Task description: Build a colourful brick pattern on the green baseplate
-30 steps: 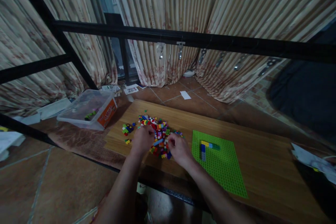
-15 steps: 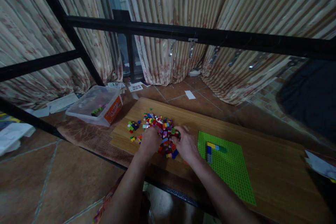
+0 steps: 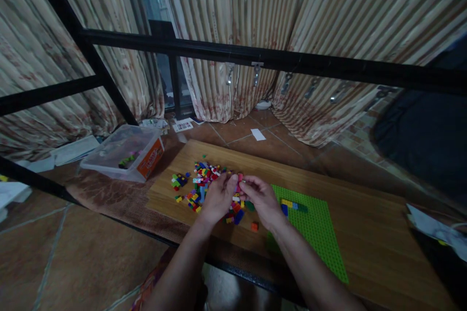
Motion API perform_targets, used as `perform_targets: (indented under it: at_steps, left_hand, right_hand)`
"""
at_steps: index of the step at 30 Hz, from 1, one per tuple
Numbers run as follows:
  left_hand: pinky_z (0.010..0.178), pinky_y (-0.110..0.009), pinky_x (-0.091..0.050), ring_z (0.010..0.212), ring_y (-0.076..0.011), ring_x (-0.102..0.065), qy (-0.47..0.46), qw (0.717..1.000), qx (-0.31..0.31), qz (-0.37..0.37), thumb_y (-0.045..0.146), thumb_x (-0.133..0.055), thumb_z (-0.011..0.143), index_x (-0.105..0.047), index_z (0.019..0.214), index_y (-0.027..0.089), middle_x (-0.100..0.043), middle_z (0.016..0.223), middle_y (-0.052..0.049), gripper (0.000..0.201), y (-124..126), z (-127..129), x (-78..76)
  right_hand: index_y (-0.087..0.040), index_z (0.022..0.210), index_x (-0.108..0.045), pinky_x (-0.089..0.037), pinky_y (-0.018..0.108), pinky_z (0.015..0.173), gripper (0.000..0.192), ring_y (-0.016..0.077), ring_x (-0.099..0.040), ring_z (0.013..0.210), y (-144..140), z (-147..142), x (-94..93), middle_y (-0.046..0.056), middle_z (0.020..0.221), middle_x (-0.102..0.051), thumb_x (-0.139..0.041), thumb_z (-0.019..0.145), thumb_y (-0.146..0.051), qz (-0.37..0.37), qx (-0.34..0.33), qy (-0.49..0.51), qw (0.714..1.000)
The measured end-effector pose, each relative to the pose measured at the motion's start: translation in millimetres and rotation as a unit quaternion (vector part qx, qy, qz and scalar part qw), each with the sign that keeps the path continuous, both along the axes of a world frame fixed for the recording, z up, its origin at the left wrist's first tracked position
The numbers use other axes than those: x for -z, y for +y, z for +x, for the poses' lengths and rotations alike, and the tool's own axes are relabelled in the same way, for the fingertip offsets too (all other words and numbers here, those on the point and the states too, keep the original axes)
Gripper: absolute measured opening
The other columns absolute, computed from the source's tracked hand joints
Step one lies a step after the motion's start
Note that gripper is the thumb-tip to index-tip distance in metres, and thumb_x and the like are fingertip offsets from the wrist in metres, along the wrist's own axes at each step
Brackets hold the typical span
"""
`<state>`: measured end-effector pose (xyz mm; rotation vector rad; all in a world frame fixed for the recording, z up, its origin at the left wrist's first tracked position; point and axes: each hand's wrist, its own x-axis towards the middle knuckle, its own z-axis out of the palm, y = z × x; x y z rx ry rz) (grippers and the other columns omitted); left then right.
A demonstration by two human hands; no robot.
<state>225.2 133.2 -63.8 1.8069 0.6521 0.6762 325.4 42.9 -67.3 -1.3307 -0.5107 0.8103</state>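
Over the pile of loose toy bricks [image 3: 204, 171], my left hand [image 3: 220, 198] and my right hand [image 3: 260, 199] meet fingertip to fingertip. A small pinkish-red toy brick [image 3: 240, 183] shows between them, pinched by the fingers of both hands; its lower part is hidden. To the right lies a green studded baseplate [image 3: 321, 231], partly covered by my right forearm. On it sits a row of yellow, light blue and dark green bricks [image 3: 295, 205], with a blue brick [image 3: 284, 209] at its left end. A single orange brick [image 3: 254, 226] rests below my right hand.
A wooden board [image 3: 372, 233] carries the bricks and baseplate. Left of it stands a clear plastic box [image 3: 109, 167] with an orange label and a few pieces inside. A black metal bar [image 3: 219, 51] crosses in front of the curtains [image 3: 262, 5]. Papers lie on the floor.
My hands have drawn together from separate spots in the pile, and the pinkish-red brick now shows between their fingers. The orange brick has come into clear sight. The camera view has shifted slightly.
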Motion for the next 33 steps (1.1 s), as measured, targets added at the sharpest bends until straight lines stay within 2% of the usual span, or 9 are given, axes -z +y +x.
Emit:
perform_targets:
  at_steps: [3, 9, 16, 19, 22, 24, 27, 30, 33]
  left_hand:
    - [0.059, -0.022, -0.040, 0.062, -0.0121, -0.053, -0.025, 0.999, -0.009, -0.037, 0.051, -0.047, 0.087, -0.061, 0.081, 0.016, -0.059, 0.069, 0.000, 0.037, -9.5, 5.7, 1.6]
    - [0.043, -0.018, -0.036, 0.046, -0.0076, -0.046, -0.097, 0.962, -0.035, -0.252, 0.057, -0.060, 0.075, -0.060, 0.079, 0.016, -0.050, 0.056, 0.005, 0.041, -22.8, 15.6, 2.7]
    - [0.039, -0.018, -0.029, 0.039, -0.0049, -0.040, -0.113, 0.939, -0.056, -0.319, 0.054, -0.063, 0.074, -0.058, 0.074, 0.015, -0.051, 0.054, 0.005, 0.039, -24.7, 16.7, 4.2]
    - [0.044, -0.019, -0.037, 0.045, -0.0081, -0.048, -0.065, 0.964, -0.083, -0.245, 0.046, -0.057, 0.080, -0.062, 0.081, 0.016, -0.056, 0.059, 0.003, 0.031, -16.5, 13.3, 13.1]
    - [0.054, -0.022, -0.045, 0.057, -0.0121, -0.057, -0.012, 0.990, -0.087, -0.109, 0.033, -0.052, 0.083, -0.065, 0.087, 0.016, -0.062, 0.066, 0.000, 0.022, -7.9, 10.2, 22.9]
    - [0.062, -0.024, -0.048, 0.067, -0.0144, -0.061, 0.010, 0.996, -0.068, -0.056, 0.026, -0.051, 0.082, -0.067, 0.093, 0.016, -0.067, 0.075, -0.002, 0.021, -5.0, 8.8, 25.4]
    - [0.069, -0.026, -0.049, 0.076, -0.0168, -0.064, 0.036, 0.997, -0.069, -0.016, 0.020, -0.054, 0.079, -0.068, 0.100, 0.017, -0.070, 0.086, -0.005, 0.025, -5.4, 7.0, 21.5]
    - [0.072, -0.028, -0.050, 0.078, -0.0180, -0.065, 0.056, 0.996, -0.073, 0.000, 0.020, -0.056, 0.078, -0.069, 0.100, 0.018, -0.071, 0.086, -0.005, 0.025, -8.5, 5.0, 14.4]
    - [0.075, -0.028, -0.051, 0.080, -0.0177, -0.065, 0.048, 0.998, -0.029, 0.006, 0.020, -0.055, 0.080, -0.069, 0.103, 0.019, -0.072, 0.088, -0.005, 0.027, -13.7, 4.7, 9.9]
  right_hand:
    - [-0.020, 0.089, -0.066, -0.050, 0.026, 0.057, 0.034, 0.0120, -0.057, 0.059, -3.9, -3.4, 1.0, -0.003, 0.067, -0.060, -0.074, 0.066, -0.043, 0.010, -0.006, -0.050, 0.999]
    - [-0.020, 0.085, -0.069, -0.049, 0.026, 0.058, 0.025, 0.0131, -0.058, 0.062, -5.5, -4.4, 4.2, -0.001, 0.071, -0.065, -0.073, 0.067, -0.037, 0.026, 0.034, -0.080, 0.996]
    - [-0.021, 0.083, -0.071, -0.050, 0.028, 0.061, 0.023, 0.0124, -0.059, 0.060, -5.4, -3.0, 15.4, -0.001, 0.072, -0.067, -0.074, 0.064, -0.033, 0.057, 0.094, 0.024, 0.994]
    - [-0.021, 0.083, -0.072, -0.048, 0.029, 0.062, 0.018, 0.0145, -0.059, 0.061, -2.9, 6.0, 30.2, 0.001, 0.072, -0.068, -0.069, 0.067, -0.027, -0.020, 0.076, -0.110, 0.991]
    - [-0.021, 0.083, -0.074, -0.047, 0.031, 0.068, 0.020, 0.0164, -0.060, 0.066, 0.0, 12.0, 39.4, 0.002, 0.075, -0.069, -0.060, 0.069, -0.016, -0.099, 0.012, -0.297, 0.950]
    - [-0.022, 0.085, -0.074, -0.047, 0.031, 0.072, 0.026, 0.0170, -0.061, 0.071, 1.2, 13.2, 40.0, 0.003, 0.080, -0.070, -0.057, 0.070, -0.012, -0.115, -0.029, -0.364, 0.924]
    - [-0.022, 0.088, -0.074, -0.047, 0.030, 0.074, 0.028, 0.0179, -0.063, 0.076, 1.5, 14.0, 35.4, 0.003, 0.084, -0.071, -0.053, 0.072, -0.011, -0.114, -0.056, -0.379, 0.917]
    - [-0.022, 0.096, -0.071, -0.048, 0.030, 0.077, 0.025, 0.0181, -0.065, 0.081, 1.9, 15.6, 28.0, 0.003, 0.091, -0.072, -0.050, 0.082, -0.022, -0.092, -0.011, -0.323, 0.942]
    - [-0.021, 0.094, -0.068, -0.047, 0.028, 0.076, 0.029, 0.0178, -0.064, 0.083, 4.2, 14.6, 20.7, 0.004, 0.091, -0.071, -0.047, 0.088, -0.039, -0.054, 0.005, -0.281, 0.958]
